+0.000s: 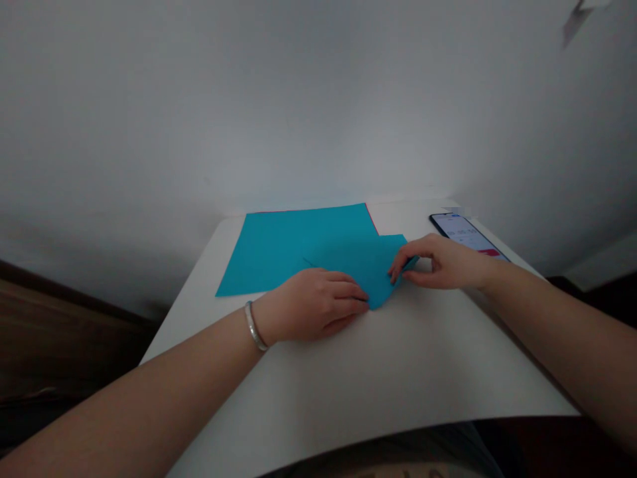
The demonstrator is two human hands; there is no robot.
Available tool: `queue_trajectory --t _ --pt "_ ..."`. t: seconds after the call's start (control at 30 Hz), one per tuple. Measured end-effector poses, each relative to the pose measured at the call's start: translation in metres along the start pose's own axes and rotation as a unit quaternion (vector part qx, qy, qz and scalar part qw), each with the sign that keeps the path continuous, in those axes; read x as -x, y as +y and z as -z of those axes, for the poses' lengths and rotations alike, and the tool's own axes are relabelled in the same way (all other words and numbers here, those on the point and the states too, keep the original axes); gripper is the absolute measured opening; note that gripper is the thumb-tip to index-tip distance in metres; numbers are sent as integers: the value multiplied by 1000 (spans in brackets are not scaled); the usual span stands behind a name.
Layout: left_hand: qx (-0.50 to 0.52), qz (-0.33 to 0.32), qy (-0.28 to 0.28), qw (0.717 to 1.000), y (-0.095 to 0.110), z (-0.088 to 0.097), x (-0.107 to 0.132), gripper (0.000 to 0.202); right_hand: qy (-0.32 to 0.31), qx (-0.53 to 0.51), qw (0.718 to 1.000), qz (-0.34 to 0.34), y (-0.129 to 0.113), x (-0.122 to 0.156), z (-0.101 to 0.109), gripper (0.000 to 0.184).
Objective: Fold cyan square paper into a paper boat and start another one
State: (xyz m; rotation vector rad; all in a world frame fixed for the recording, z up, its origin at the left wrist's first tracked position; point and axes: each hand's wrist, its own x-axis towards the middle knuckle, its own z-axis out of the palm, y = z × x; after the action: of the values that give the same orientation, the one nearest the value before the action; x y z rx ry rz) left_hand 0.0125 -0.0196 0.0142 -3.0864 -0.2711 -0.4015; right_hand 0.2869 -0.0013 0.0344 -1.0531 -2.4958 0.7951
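White table (pixel 348 378) | pale wall (pixel 298 99) behind | blue paper (pixel 368 262) centre | phone (pixel 468 234) right

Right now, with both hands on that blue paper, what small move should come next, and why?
Probably run the right hand along the fold to crease it flat. The left hand presses the blue paper onto the white table, while the right hand pinches its slightly raised corner, so that edge looks not yet flattened.

lit phone (pixel 468 234), white table (pixel 348 385), pale wall (pixel 298 99)
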Motion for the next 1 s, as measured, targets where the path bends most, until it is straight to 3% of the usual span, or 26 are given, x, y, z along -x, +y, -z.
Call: queue_trajectory --t 0.4,0.63,0.87,1.0 --pt "49 29 -14 998 2 4 -3 27 65 61 994 -60 10 -7 -9 24" --pt "65 41 -33 996 3 6 -4 29 75 71 994 -32 13 -10 -10 19" --pt "76 54 -38 995 4 8 -5 28 140 121 977 -109 9 -22 -30 23" --pt "78 60 -45 994 5 9 -5 28 151 140 974 -99 10 -25 -36 24"
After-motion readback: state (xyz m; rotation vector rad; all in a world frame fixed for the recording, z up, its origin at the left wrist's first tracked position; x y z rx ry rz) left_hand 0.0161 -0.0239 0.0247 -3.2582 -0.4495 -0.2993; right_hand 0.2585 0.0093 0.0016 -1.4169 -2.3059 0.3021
